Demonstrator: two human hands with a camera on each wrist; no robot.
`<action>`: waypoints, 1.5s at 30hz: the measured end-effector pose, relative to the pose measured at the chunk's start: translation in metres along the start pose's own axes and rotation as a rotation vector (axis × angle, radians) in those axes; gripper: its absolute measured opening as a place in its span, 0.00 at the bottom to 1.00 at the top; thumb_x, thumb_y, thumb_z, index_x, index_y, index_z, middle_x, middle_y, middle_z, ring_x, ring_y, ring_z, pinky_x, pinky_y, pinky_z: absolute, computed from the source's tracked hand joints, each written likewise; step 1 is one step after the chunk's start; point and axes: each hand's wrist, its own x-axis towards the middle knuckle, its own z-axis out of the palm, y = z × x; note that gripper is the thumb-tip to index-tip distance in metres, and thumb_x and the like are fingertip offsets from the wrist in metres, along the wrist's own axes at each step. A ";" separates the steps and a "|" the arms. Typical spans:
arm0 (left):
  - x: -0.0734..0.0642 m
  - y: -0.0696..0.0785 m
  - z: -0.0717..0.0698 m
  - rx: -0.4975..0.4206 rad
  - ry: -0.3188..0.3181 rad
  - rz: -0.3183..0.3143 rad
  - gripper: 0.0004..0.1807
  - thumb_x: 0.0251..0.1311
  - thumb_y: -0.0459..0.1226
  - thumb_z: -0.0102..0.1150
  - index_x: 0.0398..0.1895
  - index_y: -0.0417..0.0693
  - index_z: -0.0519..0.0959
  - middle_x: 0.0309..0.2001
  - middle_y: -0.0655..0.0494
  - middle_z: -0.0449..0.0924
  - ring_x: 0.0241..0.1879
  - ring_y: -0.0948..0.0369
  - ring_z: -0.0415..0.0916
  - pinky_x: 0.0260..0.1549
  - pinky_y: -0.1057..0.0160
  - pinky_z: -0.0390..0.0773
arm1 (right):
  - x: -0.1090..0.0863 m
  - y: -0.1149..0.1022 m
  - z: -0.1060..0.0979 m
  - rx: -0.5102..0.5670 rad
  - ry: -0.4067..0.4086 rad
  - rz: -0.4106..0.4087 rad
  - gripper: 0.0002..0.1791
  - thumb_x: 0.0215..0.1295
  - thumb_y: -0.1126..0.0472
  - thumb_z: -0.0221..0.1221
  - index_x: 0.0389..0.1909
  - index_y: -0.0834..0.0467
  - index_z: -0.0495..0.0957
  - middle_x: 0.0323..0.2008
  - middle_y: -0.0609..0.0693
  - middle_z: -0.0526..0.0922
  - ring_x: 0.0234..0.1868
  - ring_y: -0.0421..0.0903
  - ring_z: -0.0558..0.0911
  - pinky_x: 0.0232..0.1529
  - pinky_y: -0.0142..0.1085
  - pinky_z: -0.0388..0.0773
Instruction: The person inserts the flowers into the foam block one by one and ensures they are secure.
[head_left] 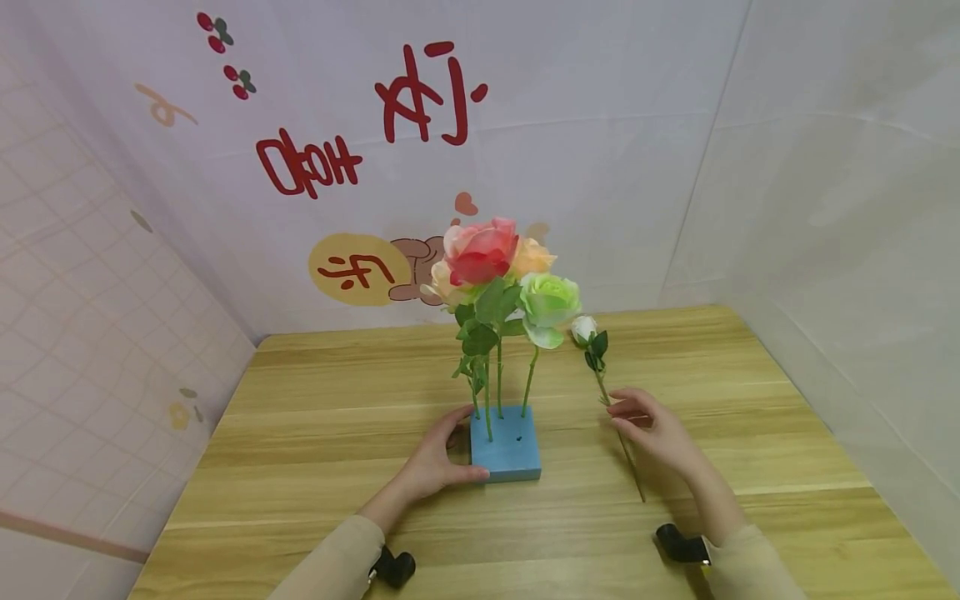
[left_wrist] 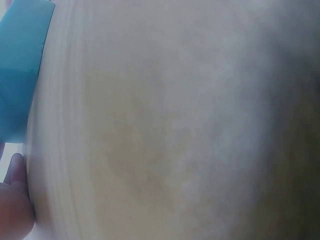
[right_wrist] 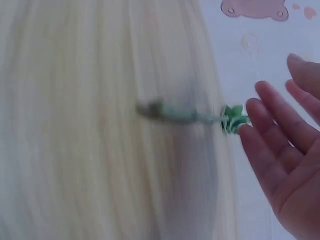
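On the wooden table stands a blue square block [head_left: 508, 458] with several artificial roses upright in it: a large pink-red rose [head_left: 480, 252], a green rose [head_left: 551, 298], a peach rose [head_left: 532, 257] and a cream rose [head_left: 444, 285]. A small dark hole [head_left: 519, 438] shows in its top. My left hand [head_left: 429, 468] holds the block from the left, thumb at the near edge and fingers along the far-left side. To the right lies a white rose [head_left: 584, 328] with a thin stem [head_left: 632, 471]. Loosely bent over that stem is my right hand [head_left: 658, 429], its fingers spread apart in the right wrist view.
The wooden table [head_left: 337, 400] meets a white printed cloth wall [head_left: 585, 150] at the back. Cloth also hangs along the left and right sides. A black wrist camera [head_left: 394, 568] sits at the left sleeve and another black one [head_left: 681, 546] at the right sleeve.
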 end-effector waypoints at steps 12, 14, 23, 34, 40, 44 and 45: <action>0.008 -0.043 0.003 0.049 -0.002 -0.011 0.55 0.46 0.43 0.80 0.76 0.47 0.59 0.72 0.46 0.60 0.68 0.48 0.63 0.64 0.48 0.68 | -0.009 0.009 -0.015 -0.139 -0.091 0.098 0.25 0.64 0.67 0.65 0.61 0.67 0.72 0.49 0.60 0.82 0.52 0.61 0.80 0.56 0.56 0.73; 0.008 -0.043 0.003 0.053 -0.003 -0.005 0.55 0.45 0.44 0.80 0.76 0.46 0.58 0.72 0.46 0.60 0.67 0.48 0.63 0.63 0.48 0.68 | -0.011 0.011 -0.015 -0.182 -0.099 0.098 0.26 0.63 0.65 0.67 0.61 0.67 0.73 0.50 0.60 0.82 0.54 0.61 0.79 0.57 0.57 0.71; 0.009 -0.043 0.004 0.055 0.005 -0.026 0.55 0.45 0.43 0.81 0.76 0.48 0.59 0.72 0.47 0.60 0.68 0.49 0.62 0.64 0.50 0.67 | -0.016 0.015 -0.012 -0.271 -0.105 0.079 0.32 0.59 0.59 0.71 0.62 0.67 0.73 0.56 0.62 0.78 0.58 0.64 0.74 0.58 0.61 0.67; 0.009 -0.043 0.004 0.062 0.005 -0.024 0.55 0.44 0.43 0.81 0.75 0.48 0.59 0.72 0.48 0.60 0.68 0.50 0.62 0.64 0.50 0.67 | -0.022 0.020 -0.011 -0.363 -0.118 0.122 0.39 0.52 0.47 0.74 0.62 0.61 0.76 0.55 0.61 0.76 0.55 0.64 0.71 0.54 0.63 0.69; 0.009 -0.043 0.004 0.070 0.004 -0.026 0.55 0.44 0.44 0.81 0.75 0.48 0.59 0.72 0.49 0.60 0.68 0.50 0.63 0.64 0.50 0.68 | -0.024 0.018 -0.011 -0.483 -0.125 0.075 0.44 0.45 0.40 0.76 0.61 0.61 0.77 0.50 0.57 0.77 0.50 0.59 0.73 0.48 0.56 0.70; 0.009 -0.043 0.003 0.075 0.003 -0.027 0.55 0.44 0.44 0.81 0.75 0.48 0.59 0.72 0.48 0.61 0.68 0.50 0.63 0.64 0.49 0.68 | -0.023 0.016 -0.009 -0.538 -0.134 0.068 0.46 0.44 0.38 0.75 0.62 0.60 0.77 0.49 0.57 0.76 0.49 0.59 0.72 0.47 0.56 0.69; 0.010 -0.043 0.003 0.077 0.002 -0.029 0.55 0.44 0.44 0.81 0.75 0.48 0.59 0.72 0.48 0.61 0.68 0.50 0.63 0.64 0.50 0.68 | -0.023 0.015 -0.008 -0.538 -0.132 0.069 0.44 0.46 0.39 0.75 0.62 0.59 0.77 0.49 0.57 0.75 0.49 0.59 0.72 0.47 0.56 0.69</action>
